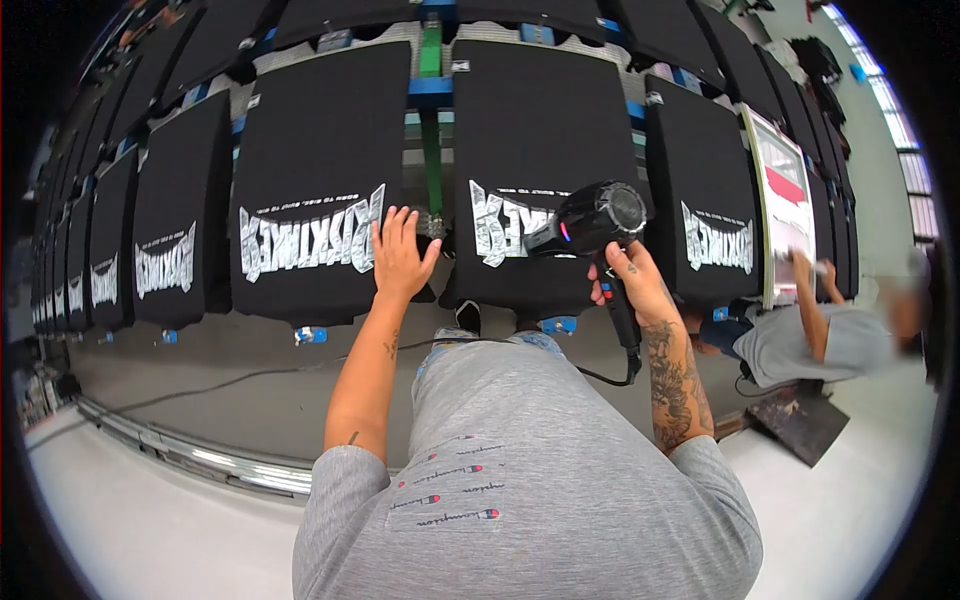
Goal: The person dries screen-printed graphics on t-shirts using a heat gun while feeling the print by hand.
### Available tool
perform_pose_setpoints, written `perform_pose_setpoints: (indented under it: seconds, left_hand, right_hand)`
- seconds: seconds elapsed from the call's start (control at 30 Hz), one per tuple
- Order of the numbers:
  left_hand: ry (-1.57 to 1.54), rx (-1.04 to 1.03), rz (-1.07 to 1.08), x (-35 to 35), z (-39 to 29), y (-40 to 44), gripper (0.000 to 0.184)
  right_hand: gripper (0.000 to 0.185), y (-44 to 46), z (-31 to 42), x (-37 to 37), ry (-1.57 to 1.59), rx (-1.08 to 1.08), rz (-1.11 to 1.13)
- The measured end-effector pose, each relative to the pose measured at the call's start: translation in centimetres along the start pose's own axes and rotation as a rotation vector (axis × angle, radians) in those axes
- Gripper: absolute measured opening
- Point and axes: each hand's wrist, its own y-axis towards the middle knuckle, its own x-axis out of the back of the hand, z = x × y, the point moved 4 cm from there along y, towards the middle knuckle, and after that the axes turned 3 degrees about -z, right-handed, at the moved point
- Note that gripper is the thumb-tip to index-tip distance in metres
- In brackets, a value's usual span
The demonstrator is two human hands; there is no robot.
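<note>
My right hand point(631, 277) is wrapped round the handle of a black hair dryer point(603, 215). The dryer's nozzle points left, over the white print of a black shirt point(545, 120) laid flat on a board. Fingers spread, my left hand point(403, 255) rests at the right edge of the white print on the neighbouring black shirt point(322, 130). It holds nothing. A cord hangs from the bottom of the dryer handle.
More black printed shirts point(180, 170) line both sides. A green bar point(431, 160) runs between the two nearest boards. At the right, another person point(825, 335) bends over a framed screen point(782, 200). A cable point(215, 382) crosses the floor.
</note>
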Motion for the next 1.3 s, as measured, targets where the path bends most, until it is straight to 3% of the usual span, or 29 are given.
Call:
perform_pose_setpoints:
  seconds: [0.3,0.53,0.93,1.07,1.3]
  left_hand:
    - [0.022,0.005,0.034,-0.4,0.0,0.0,0.058]
    - [0.025,0.003,0.022,-0.5,-0.3,0.0,0.057]
    - [-0.131,0.001,0.08,-1.1,-6.7,-2.6,0.056]
    - [-0.169,0.039,0.083,-1.2,-7.5,-3.3,0.054]
    - [-0.206,0.069,0.059,-1.3,-7.8,-3.5,0.054]
  right_hand:
    - [0.044,-3.5,-1.4,10.3,0.082,0.036,-0.344]
    - [0.057,-2.8,-1.3,15.0,0.079,0.032,-0.428]
    - [0.052,5.2,3.6,16.9,-0.02,0.101,-0.419]
    - [0.053,6.1,4.8,14.7,-0.064,0.092,-0.35]
    - [0.062,8.6,4.4,6.4,0.156,0.019,-0.045]
